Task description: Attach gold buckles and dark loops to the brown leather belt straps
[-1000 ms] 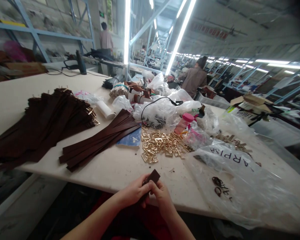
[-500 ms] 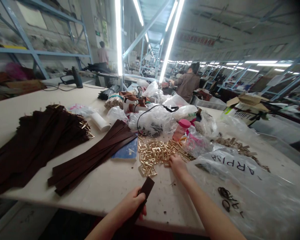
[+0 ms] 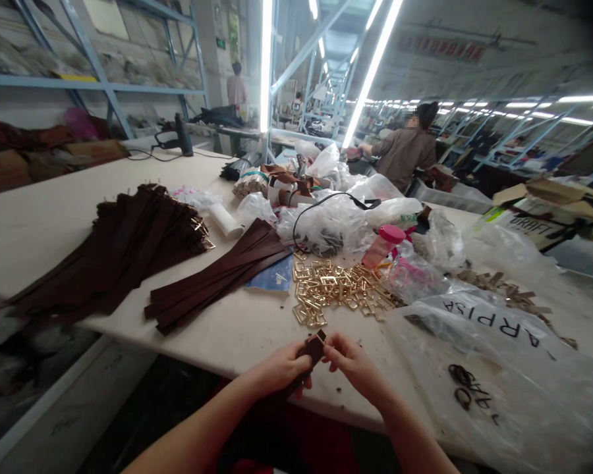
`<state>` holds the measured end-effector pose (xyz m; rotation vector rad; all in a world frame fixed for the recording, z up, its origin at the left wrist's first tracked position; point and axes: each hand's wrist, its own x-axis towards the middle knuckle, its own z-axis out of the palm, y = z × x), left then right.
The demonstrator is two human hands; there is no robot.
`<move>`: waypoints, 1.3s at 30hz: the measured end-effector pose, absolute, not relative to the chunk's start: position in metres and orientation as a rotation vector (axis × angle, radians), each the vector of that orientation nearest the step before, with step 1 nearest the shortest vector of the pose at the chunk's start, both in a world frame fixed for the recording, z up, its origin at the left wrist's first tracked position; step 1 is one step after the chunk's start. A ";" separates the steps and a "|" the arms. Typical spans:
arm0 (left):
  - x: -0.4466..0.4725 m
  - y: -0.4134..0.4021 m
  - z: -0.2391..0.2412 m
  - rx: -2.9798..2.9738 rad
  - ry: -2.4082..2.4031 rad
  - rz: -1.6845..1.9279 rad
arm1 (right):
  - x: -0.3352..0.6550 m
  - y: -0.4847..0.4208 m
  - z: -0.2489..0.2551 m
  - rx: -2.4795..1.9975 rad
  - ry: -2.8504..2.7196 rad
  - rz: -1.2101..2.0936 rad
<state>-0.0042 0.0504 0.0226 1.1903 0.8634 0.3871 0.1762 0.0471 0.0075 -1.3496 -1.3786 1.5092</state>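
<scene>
My left hand (image 3: 287, 367) is closed around a dark brown strap (image 3: 314, 349), with the strap's end sticking up past the thumb. At that end, my right hand (image 3: 350, 361) pinches a small gold buckle, mostly hidden by the fingertips. Just beyond both hands lies a loose heap of gold rectangular buckles (image 3: 343, 287). To the left, a fanned stack of dark brown straps (image 3: 217, 280) rests partly on a blue booklet (image 3: 271, 275). Farther left is a bigger pile of straps (image 3: 123, 253), with gold buckles at their far ends.
Plastic bags (image 3: 326, 227), a pink-lidded jar (image 3: 383, 247) and a white roll (image 3: 226, 220) lie behind the buckles. A large marked plastic bag (image 3: 504, 355) covers the right side of the table (image 3: 217, 349). Behind the table is a co-worker (image 3: 405, 148).
My right hand has come back from the buckle heap to the strap's end. My left hand has shifted slightly up and right with the strap. The view has turned left.
</scene>
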 end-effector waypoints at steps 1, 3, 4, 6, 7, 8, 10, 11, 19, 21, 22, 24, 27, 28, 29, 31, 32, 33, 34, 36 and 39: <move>-0.008 0.047 0.024 1.190 0.863 0.386 | 0.172 0.043 0.009 -1.316 -1.325 1.552; -0.013 0.042 0.026 1.192 0.861 0.389 | 0.164 0.036 0.010 -1.287 -1.176 1.575; -0.015 0.039 0.027 1.195 0.848 0.395 | 0.160 0.033 0.009 -1.288 -1.078 1.566; -0.016 0.035 0.027 1.207 0.819 0.418 | 0.152 0.026 0.005 -1.286 -0.895 1.541; -0.016 0.034 0.028 1.213 0.811 0.425 | 0.148 0.023 0.002 -1.281 -0.832 1.529; -0.015 0.032 0.029 1.216 0.812 0.431 | 0.144 0.020 0.000 -1.279 -0.803 1.525; -0.015 0.030 0.033 1.221 0.823 0.439 | 0.138 0.013 -0.005 -1.295 -0.823 1.552; -0.015 0.029 0.035 1.225 0.828 0.445 | 0.136 0.010 -0.007 -1.301 -0.847 1.589; -0.020 0.023 0.034 1.303 0.885 0.414 | 0.132 0.001 -0.011 -1.235 -0.738 1.696; -0.022 0.021 0.032 1.281 0.872 0.393 | 0.133 0.001 -0.009 -1.233 -0.700 1.679; -0.024 0.020 0.032 1.259 0.875 0.378 | 0.134 0.001 -0.008 -1.230 -0.674 1.673; -0.027 0.019 0.032 1.219 0.905 0.341 | 0.137 0.002 -0.007 -1.242 -0.606 1.653; -0.028 0.018 0.033 1.195 0.940 0.323 | 0.139 0.002 -0.007 -1.268 -0.592 1.642; -0.028 0.018 0.033 1.207 0.933 0.343 | 0.139 0.001 -0.006 -1.268 -0.640 1.644; -0.028 0.018 0.032 1.222 0.920 0.372 | 0.137 -0.001 -0.005 -1.260 -0.700 1.643; -0.026 0.019 0.030 1.234 0.883 0.430 | 0.132 -0.005 -0.004 -1.244 -0.806 1.615; -0.025 0.019 0.028 1.225 0.857 0.447 | 0.130 -0.007 -0.003 -1.247 -0.833 1.591; -0.024 0.020 0.026 1.207 0.832 0.453 | 0.127 -0.009 -0.002 -1.257 -0.843 1.571; -0.024 0.020 0.024 1.183 0.808 0.452 | 0.125 -0.011 -0.002 -1.275 -0.837 1.560; -0.023 0.021 0.022 1.134 0.775 0.454 | 0.124 -0.012 -0.003 -1.305 -0.803 1.574; -0.024 0.022 0.019 1.085 0.759 0.468 | 0.125 -0.013 -0.005 -1.296 -0.755 1.616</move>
